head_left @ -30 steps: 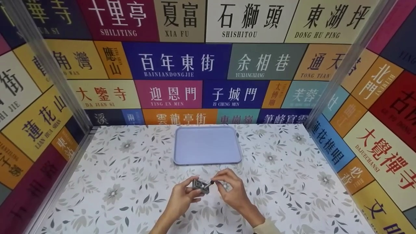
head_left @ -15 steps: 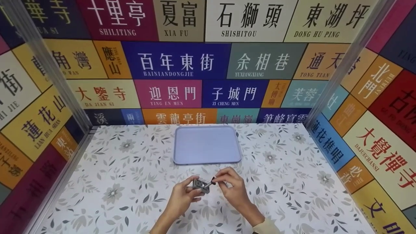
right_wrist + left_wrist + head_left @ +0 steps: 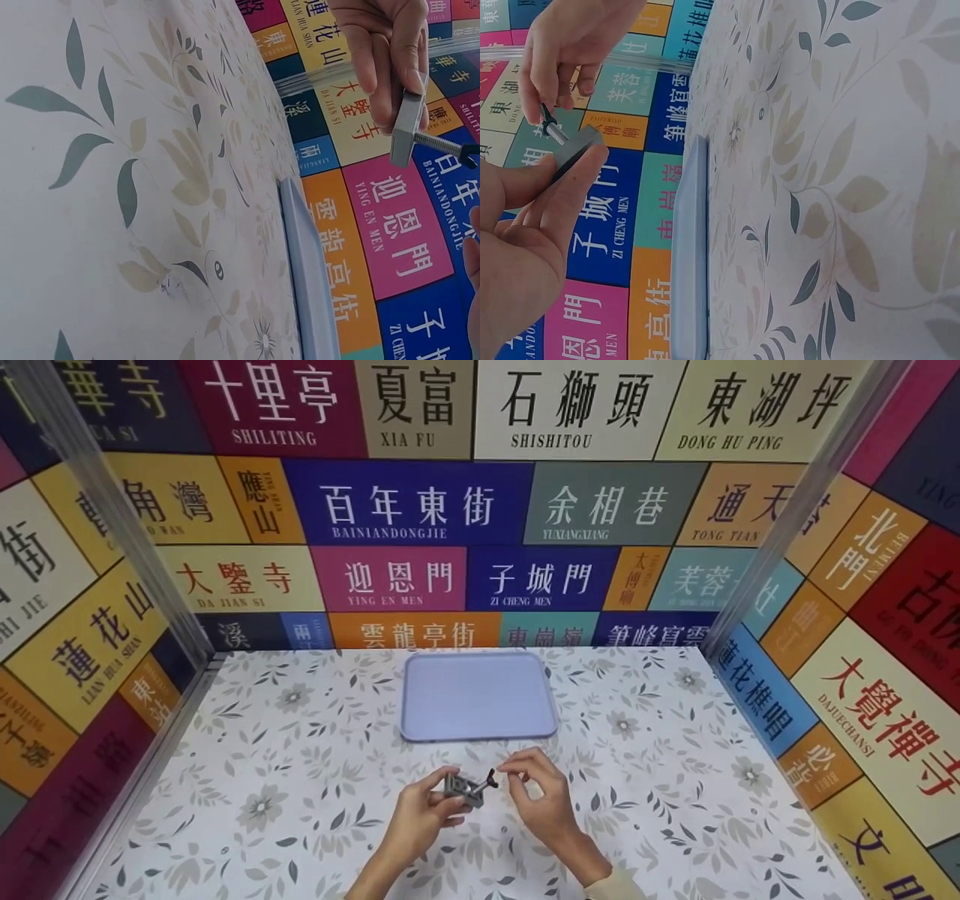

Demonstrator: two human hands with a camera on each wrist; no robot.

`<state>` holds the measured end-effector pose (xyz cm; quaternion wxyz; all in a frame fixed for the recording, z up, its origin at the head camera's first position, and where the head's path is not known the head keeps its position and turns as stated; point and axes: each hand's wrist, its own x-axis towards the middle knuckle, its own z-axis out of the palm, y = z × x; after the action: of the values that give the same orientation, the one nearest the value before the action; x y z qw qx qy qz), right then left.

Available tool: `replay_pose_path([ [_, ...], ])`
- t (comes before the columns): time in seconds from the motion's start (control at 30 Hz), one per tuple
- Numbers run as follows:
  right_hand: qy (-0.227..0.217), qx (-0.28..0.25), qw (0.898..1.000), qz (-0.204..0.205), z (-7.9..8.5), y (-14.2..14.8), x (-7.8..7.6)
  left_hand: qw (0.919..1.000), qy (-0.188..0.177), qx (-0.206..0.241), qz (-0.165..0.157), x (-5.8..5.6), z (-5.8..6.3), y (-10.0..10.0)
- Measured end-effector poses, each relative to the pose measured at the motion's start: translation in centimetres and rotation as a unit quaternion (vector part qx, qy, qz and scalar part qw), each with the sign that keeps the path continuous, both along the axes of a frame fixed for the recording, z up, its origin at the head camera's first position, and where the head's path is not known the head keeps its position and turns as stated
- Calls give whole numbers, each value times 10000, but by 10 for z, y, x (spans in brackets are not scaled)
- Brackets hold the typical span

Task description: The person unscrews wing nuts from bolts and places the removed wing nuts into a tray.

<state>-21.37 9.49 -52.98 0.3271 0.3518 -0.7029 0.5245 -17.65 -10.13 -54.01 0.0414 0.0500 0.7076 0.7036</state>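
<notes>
My left hand holds a small grey metal clamp between thumb and fingers, above the table. From the clamp's right side sticks a threaded screw with a black cross handle at its outer end. My right hand is just right of that handle, thumb and fingers bent and slightly parted, with the fingertips close beside it. In the left wrist view the right hand's fingertips overlap the handle. The right wrist view shows the clamp body as a flat grey bar, partly covered by the left fingers.
A pale lilac tray lies on the table beyond both hands. The tabletop has a white leaf-and-flower print. Panels with large lettering wall in the back and both sides, with clear strips at the corners.
The black handle has turned, and the right fingertips, earlier at the handle, now stand slightly off to its right. The left hand and the clamp stay in nearly the same place.
</notes>
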Motion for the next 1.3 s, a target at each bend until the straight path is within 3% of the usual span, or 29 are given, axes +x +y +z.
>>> replay_pose_path([
  [0.23, -848, 451, 9954, 17, -1, 5, 8, 10000, -52, -36, -14, 0, 0, -1],
  [0.37, -915, 546, 9943, 5, -5, 5, 6, 9999, -78, -92, -25, -1, 0, -1],
  [0.57, -1021, 673, 9924, 153, -32, 11, -8, 9999, -79, -77, 0, -1, 0, 0],
  [0.7, -913, 666, 9932, 280, -33, 11, -8, 9999, -94, -101, 38, -1, 0, 0],
  [1.03, -402, 325, 9975, 483, 1, 2, 4, 9998, -77, -179, 59, -1, 0, 0],
  [1.3, -49, 256, 9987, 429, 1, -1, 0, 9998, -103, -140, -21, -1, -1, -1],
])
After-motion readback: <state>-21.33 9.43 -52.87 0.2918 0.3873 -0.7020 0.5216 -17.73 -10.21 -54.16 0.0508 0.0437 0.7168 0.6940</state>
